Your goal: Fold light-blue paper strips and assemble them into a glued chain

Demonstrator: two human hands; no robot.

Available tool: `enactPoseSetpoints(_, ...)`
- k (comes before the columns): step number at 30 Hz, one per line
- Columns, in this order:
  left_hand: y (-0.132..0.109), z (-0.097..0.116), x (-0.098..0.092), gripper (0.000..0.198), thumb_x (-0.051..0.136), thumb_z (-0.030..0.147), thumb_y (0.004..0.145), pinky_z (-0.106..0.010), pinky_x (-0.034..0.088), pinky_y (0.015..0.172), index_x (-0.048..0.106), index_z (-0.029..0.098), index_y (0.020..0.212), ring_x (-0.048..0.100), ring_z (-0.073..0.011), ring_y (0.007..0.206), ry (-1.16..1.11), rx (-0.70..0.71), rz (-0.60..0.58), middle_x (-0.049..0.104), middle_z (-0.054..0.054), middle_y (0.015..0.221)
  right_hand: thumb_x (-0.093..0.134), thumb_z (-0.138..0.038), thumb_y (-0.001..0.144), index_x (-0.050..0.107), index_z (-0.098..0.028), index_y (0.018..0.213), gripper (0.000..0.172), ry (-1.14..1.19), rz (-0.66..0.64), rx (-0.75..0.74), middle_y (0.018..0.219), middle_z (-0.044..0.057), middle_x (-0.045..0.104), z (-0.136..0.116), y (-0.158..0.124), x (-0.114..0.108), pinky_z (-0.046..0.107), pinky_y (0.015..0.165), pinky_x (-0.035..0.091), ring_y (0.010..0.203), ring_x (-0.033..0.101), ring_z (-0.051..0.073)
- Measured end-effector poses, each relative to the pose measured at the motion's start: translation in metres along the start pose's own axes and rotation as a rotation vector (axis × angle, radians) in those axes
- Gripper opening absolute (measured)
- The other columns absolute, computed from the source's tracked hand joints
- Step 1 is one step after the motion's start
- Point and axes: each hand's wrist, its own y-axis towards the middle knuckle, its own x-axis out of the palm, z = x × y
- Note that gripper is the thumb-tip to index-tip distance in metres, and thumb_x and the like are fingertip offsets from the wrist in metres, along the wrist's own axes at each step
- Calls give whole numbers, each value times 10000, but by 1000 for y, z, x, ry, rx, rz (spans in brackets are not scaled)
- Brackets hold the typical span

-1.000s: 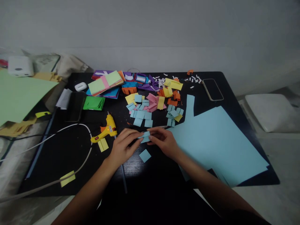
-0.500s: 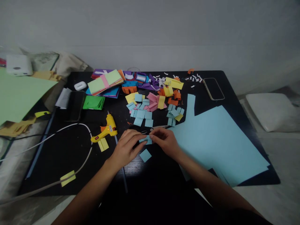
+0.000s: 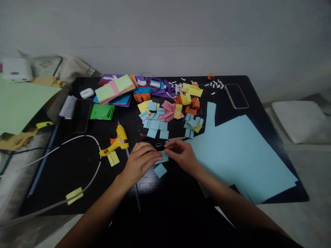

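A small light blue paper piece [image 3: 164, 158] lies between my two hands near the middle of the black table. My left hand [image 3: 141, 160] presses its fingertips on the left part of the piece, fingers together. From the other side my right hand [image 3: 182, 155] pinches at its upper right edge with thumb and forefinger; the fingers partly hide the contact. Just below them a loose light blue square [image 3: 160, 170] lies flat. Behind my fingers show the handle loops of scissors [image 3: 158, 145], largely covered by my hands.
Folded blue paper pieces [image 3: 155, 124] and pink, yellow and orange ones lie beyond my hands. Large blue sheets [image 3: 240, 158] cover the right side. A yellow glue gun [image 3: 117, 142] with its white cable [image 3: 99, 162] is at left. A phone [image 3: 236, 96] lies at back right.
The fingers of both hands have shifted slightly on the small blue piece, and more of its lower part shows now. The view has tilted a little; the loose square stays put.
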Motion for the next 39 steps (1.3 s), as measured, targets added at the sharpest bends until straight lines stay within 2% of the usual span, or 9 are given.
enactPoseSetpoints(8,1,-1,2,101,753,285,964,-353,499,837,785,233,1044,678,-198,895,-101,-70,20,775,-17,866,848,-322,762,738,-219,905,208,-6,19,19,835,26,778,0,-2,3,316,762,629,792,761,186)
enactPoseSetpoints(13,3,1,-2,283,842,335,887,-373,534,862,772,248,1146,697,-225,946,-224,-141,-25,781,-43,945,848,-328,756,727,-214,885,211,25,36,29,798,19,768,-1,0,2,301,724,616,740,747,175)
enactPoseSetpoints(18,2,2,-6,307,682,149,933,-427,524,940,733,232,1224,676,-240,1041,-242,-215,-125,759,-70,1046,848,-326,759,727,-213,880,205,26,33,28,793,12,759,-2,0,2,296,712,610,723,733,165)
enactPoseSetpoints(23,1,2,-2,244,630,128,950,-387,522,869,739,224,1146,688,-211,946,-211,-235,-81,759,-53,995,854,-348,761,728,-212,880,220,32,21,32,815,18,766,-2,-1,4,299,720,621,749,741,172)
enactPoseSetpoints(30,2,4,4,86,695,194,969,-367,513,842,726,215,1046,696,-197,899,-71,-162,0,763,-33,936,835,-359,794,721,-217,879,201,-49,26,-28,859,34,777,-2,-4,4,309,730,625,786,758,187)
enactPoseSetpoints(35,4,7,6,153,661,133,968,-375,504,850,730,232,1061,689,-196,908,-37,-73,7,755,-23,927,811,-324,802,722,-222,870,151,-123,60,-60,827,34,785,-2,-7,7,303,688,616,753,760,195)
enactPoseSetpoints(39,4,8,7,190,651,97,941,-377,516,849,726,227,1058,684,-197,907,-39,-79,7,741,-29,949,802,-311,813,719,-227,872,132,-103,60,-75,842,32,794,-3,-8,9,311,725,627,788,777,203)
